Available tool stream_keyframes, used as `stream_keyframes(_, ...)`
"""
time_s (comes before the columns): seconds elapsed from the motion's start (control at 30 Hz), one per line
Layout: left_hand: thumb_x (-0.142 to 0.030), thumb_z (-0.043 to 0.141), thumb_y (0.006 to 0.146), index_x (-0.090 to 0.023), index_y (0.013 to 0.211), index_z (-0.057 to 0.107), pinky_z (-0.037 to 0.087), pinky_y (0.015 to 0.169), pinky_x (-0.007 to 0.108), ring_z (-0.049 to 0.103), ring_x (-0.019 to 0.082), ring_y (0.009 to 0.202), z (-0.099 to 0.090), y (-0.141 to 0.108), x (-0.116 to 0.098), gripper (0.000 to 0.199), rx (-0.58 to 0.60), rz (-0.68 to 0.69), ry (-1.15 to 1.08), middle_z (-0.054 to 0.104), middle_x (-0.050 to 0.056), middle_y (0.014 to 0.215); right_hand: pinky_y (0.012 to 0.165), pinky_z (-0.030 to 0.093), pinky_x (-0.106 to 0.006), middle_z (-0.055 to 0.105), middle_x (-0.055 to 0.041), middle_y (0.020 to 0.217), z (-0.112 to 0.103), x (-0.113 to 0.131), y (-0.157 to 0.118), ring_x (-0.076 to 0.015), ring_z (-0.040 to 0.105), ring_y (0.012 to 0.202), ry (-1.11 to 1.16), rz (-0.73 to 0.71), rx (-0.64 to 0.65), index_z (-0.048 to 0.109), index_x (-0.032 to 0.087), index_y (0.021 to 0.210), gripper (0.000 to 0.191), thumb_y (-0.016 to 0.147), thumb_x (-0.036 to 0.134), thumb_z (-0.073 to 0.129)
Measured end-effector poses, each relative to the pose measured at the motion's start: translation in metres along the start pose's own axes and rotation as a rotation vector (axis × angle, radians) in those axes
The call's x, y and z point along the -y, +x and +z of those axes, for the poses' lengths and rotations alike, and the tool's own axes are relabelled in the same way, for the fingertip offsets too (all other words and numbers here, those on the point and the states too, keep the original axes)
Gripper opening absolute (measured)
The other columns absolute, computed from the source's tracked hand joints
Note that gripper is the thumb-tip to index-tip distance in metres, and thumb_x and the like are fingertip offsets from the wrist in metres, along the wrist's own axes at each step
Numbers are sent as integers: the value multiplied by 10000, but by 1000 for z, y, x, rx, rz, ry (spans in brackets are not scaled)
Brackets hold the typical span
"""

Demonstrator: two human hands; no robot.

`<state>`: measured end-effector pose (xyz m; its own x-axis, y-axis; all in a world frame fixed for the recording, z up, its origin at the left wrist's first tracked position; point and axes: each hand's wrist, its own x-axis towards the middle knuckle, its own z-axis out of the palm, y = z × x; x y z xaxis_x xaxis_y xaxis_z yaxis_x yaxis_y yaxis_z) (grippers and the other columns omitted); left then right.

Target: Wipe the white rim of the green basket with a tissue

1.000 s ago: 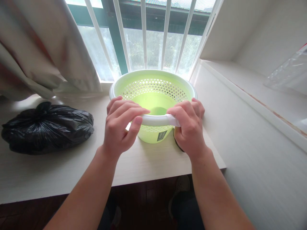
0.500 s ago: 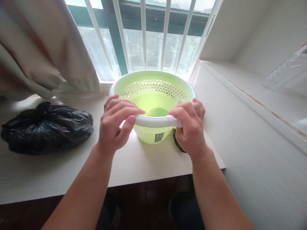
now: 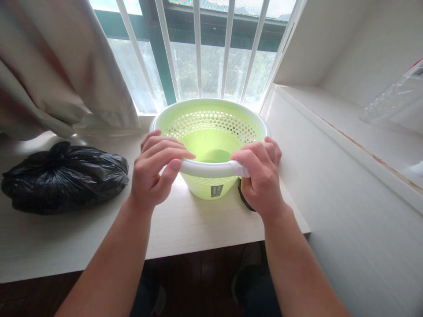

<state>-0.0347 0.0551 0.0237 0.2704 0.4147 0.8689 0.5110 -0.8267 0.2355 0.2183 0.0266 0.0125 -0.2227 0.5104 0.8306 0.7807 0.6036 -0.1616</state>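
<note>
A light green laundry basket (image 3: 214, 145) with a white rim and a perforated wall stands upright on the pale ledge. My left hand (image 3: 157, 169) rests over the rim's near left side, fingers on top and thumb on the outer side. My right hand (image 3: 261, 176) is closed around the near right rim, pressing a thin white wipe (image 3: 238, 168) against it. Whether that is paper or cloth I cannot tell. Below the right hand a dark object (image 3: 245, 198) shows beside the basket, mostly hidden. A dark label (image 3: 217, 190) is on the basket's front.
A knotted black plastic bag (image 3: 66, 178) lies on the ledge (image 3: 198, 233) at left, below a curtain (image 3: 62, 66). Barred window panes stand behind the basket. On the right, a clear plastic package (image 3: 393, 99) lies on a white shelf (image 3: 333, 108).
My left hand has slid slightly left along the rim. The right hand, still with the white wipe, has barely shifted, and the basket has turned or moved very slightly left.
</note>
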Motion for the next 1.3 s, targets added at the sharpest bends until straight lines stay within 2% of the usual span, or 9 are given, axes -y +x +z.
stream_keyframes(0.43,-306,480,1030,-293,907,753,433,1216,424,720,135,954,2,-2,1,300,-75,-19,-13,768,-39,885,1272,250,-432,609,17,1011,1,-3,-2,-164,534,1091,14,2,-28,582,287,1025,372,866,-28,465)
stream_keyframes(0.87,-310,473,1035,-305,924,746,411,1255,458,715,148,983,0,0,-2,294,-30,-43,1,770,-27,903,1341,187,-495,625,22,1055,1,-5,-3,-157,553,1145,32,29,-28,596,295,1029,399,852,-29,442)
stream_keyframes(1.1,-289,483,1031,-281,937,747,402,1258,455,710,141,996,1,-2,-2,280,-32,-37,-3,761,-25,916,1344,175,-484,633,30,1057,1,-4,-3,-153,559,1142,47,44,-28,597,292,1011,380,855,-24,456)
stream_keyframes(1.23,-291,481,1032,-273,922,745,406,1248,450,708,138,991,2,-2,-3,286,-54,-42,-4,757,-26,900,1333,212,-517,653,15,1085,3,-8,-3,-162,603,1121,58,58,-81,596,284,1041,305,905,37,481)
stream_keyframes(1.3,-295,477,1032,-270,895,738,414,1238,450,708,138,979,2,-2,-3,296,-68,-55,-14,752,-26,881,1305,274,-549,647,-12,1127,4,-11,-3,-188,621,1146,75,76,-144,597,279,1096,289,913,73,508)
